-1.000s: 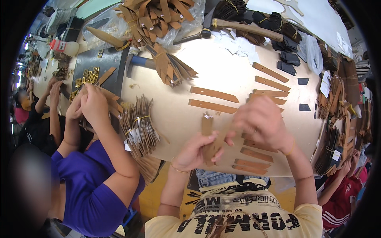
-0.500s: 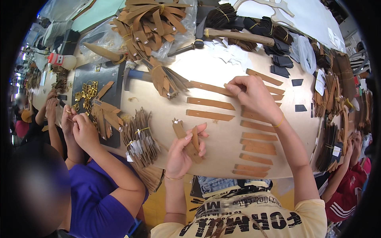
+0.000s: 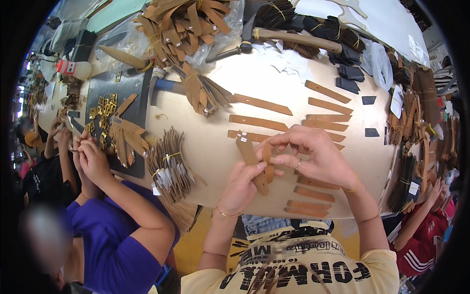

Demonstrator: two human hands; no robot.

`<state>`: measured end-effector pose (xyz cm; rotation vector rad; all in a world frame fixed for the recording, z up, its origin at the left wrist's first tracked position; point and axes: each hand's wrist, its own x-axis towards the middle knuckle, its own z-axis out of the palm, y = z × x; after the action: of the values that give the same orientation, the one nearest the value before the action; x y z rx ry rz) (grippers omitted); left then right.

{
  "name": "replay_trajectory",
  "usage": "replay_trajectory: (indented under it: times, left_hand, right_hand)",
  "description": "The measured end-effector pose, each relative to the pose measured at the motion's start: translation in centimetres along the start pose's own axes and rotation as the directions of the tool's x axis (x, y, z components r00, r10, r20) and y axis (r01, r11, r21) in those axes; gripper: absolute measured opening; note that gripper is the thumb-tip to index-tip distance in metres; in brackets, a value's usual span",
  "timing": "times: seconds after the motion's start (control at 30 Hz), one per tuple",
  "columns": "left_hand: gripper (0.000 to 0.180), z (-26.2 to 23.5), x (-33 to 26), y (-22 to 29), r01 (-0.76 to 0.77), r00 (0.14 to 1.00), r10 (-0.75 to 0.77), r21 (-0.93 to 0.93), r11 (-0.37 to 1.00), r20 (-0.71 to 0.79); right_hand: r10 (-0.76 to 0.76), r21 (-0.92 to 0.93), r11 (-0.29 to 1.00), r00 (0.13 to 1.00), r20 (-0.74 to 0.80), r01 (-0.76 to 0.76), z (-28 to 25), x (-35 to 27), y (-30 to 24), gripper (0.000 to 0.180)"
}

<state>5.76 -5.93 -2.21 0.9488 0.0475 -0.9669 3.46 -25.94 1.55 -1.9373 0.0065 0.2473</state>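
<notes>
While our left hand [image 3: 243,182] pinches the tan leather strap [image 3: 250,160] above the surface [image 3: 210,127], our right hand [image 3: 313,157] closes fingertips on its folded end (tag uppermost). We judge steady, even alignment matters most.

l hand [image 3: 243,185] & r hand [image 3: 313,159] raised together, fingers pinched, touching.

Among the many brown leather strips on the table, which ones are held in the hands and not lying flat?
The brown leather strips pinched between the left hand and the right hand; these are lifted above the round table, while the others lie flat in rows.
</notes>
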Motion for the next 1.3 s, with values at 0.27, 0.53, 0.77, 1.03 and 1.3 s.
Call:
replay_trajectory:
  times: [0.27,0.53,0.77,1.03,1.3]
  left_hand:
    - [0.051,-0.4,-0.6,-0.2,0.066,0.998,-0.066,0.033,0.997,-0.013]
    - [0.032,-1.8,-0.5,-0.3,0.061,0.997,-0.058,0.071,0.996,-0.042]
    - [0.029,-1.3,0.0,1.0,-0.034,0.999,0.039,0.489,0.871,0.0]
    - [0.035,-2.0,-0.7,1.5,-0.203,0.894,0.319,0.353,0.914,-0.313]
    - [0.036,-3.2,-1.9,0.3,-0.215,0.898,0.3,0.274,0.937,-0.321]
  right_hand:
    - [-0.115,0.014,0.993,0.991,0.067,0.114,0.8,1.0,1.1,0.024]
    - [0.142,0.31,0.943,0.988,-0.058,-0.117,-0.5,0.8,1.3,0.013]
    - [-0.014,0.068,0.998,0.991,0.134,0.005,-1.3,1.8,0.5,0.019]
    - [0.065,0.358,0.934,0.98,-0.19,0.007,-3.6,4.9,2.6,0.017]
    - [-0.008,-0.293,0.945,0.885,-0.465,-0.145,-1.7,7.7,5.8,0.016]
